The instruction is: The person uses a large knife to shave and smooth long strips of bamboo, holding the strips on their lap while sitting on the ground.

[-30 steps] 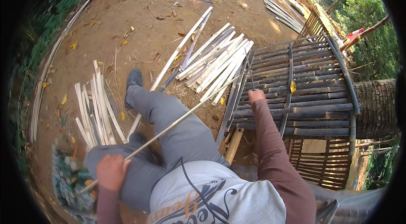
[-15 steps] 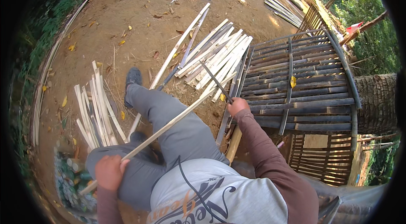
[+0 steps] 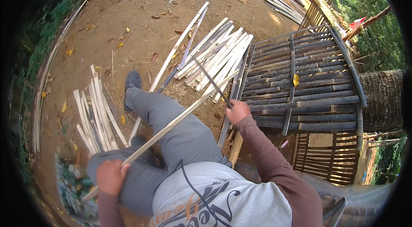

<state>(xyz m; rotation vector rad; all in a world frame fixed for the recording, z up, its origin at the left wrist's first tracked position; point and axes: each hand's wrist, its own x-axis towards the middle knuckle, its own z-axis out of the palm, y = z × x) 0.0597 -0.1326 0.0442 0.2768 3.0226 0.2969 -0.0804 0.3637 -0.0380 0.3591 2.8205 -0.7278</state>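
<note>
My left hand (image 3: pixel 110 177), low on the left by my bent knee, is closed round a long pale bamboo strip (image 3: pixel 171 125). The strip slants up to the right across my grey trousers. In my right hand (image 3: pixel 237 112) is the handle of a long, narrow, dark-bladed knife (image 3: pixel 208 77). Its blade points up and left and crosses the strip near the strip's far end. I cannot tell whether blade and strip touch. The handle is mostly hidden in my fist.
A pile of split bamboo strips (image 3: pixel 223 57) lies ahead on bare soil. Another bundle (image 3: pixel 99 115) rests left of my legs. To the right stands a dark bamboo slat platform (image 3: pixel 317 83) beside a tree trunk (image 3: pixel 382 98). Leafy plants line the left edge.
My right hand and the knife have shifted slightly left and down. The left hand keeps its hold on the strip. The whole view has moved a little.
</note>
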